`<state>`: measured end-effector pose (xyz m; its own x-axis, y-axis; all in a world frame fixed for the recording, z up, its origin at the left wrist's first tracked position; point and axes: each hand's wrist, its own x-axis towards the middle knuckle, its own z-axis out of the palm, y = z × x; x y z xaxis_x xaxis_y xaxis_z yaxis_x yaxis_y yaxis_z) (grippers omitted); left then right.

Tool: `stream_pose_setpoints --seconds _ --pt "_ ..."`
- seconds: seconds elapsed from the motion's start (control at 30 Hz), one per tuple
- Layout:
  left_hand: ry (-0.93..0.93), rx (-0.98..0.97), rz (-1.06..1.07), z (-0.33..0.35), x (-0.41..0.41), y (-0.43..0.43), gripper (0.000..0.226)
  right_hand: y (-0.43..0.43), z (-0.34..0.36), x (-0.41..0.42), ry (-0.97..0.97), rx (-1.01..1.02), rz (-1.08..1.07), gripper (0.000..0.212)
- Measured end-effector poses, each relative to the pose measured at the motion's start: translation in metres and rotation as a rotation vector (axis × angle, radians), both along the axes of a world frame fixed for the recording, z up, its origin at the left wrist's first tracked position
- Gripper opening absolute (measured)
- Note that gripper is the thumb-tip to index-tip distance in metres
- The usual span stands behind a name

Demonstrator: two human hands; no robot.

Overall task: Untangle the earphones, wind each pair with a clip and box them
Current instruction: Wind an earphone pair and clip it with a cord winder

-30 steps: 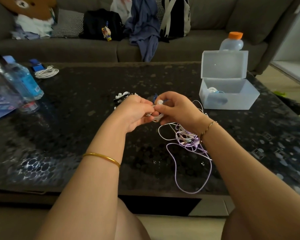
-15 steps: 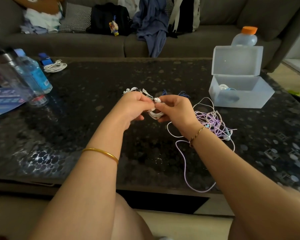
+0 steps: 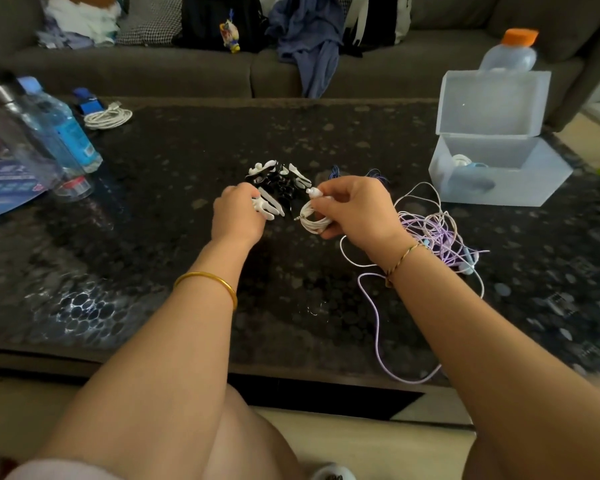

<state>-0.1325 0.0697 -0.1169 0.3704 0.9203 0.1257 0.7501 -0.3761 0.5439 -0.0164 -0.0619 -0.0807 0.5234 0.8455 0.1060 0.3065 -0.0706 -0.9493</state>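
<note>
Right hand (image 3: 357,209) is gripping a coiled white earphone cable (image 3: 314,218) over the dark speckled counter (image 3: 174,157). Left hand (image 3: 238,218) is pinching a white plastic clip (image 3: 270,206). The open translucent plastic box (image 3: 520,192), far right, is holding one wound white earphone pair (image 3: 462,161).

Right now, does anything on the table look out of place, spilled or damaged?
Nothing spilled or damaged. Only the tangled purple earphones sprawl beside the right hand, which holds the white coil; one loop reaches the table's near edge. The left hand pinches a white clip.
</note>
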Motion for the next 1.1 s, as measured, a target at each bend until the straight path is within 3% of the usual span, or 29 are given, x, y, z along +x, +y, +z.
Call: stream_pose_setpoints --seconds 0.17,0.3,0.43,0.6,0.77,0.93,1.1 --pt "0.041 0.062 0.106 0.000 0.005 -0.003 0.026 -0.002 0.003 0.004 0.010 0.006 0.009 0.005" --pt "0.031 -0.118 0.108 0.012 0.002 -0.004 0.050 -0.002 0.002 0.005 0.004 -0.006 0.011 0.010" --pt "0.279 -0.287 0.057 0.029 -0.005 -0.008 0.064 -0.002 0.002 0.005 0.024 -0.023 0.018 0.012" --pt "0.315 -0.329 -0.044 0.029 -0.007 -0.015 0.037 -0.003 0.001 0.005 0.015 -0.031 0.016 0.008" --pt "0.410 -0.225 -0.111 0.027 -0.006 -0.024 0.056 -0.008 0.002 0.007 0.014 -0.028 0.026 0.005" --pt "0.395 -0.144 -0.139 0.026 -0.005 -0.031 0.025 -0.011 0.005 0.008 0.044 -0.018 0.029 0.006" --pt "0.340 -0.089 -0.135 0.029 -0.003 -0.038 0.012 -0.016 0.009 0.009 0.076 -0.007 0.016 0.009"
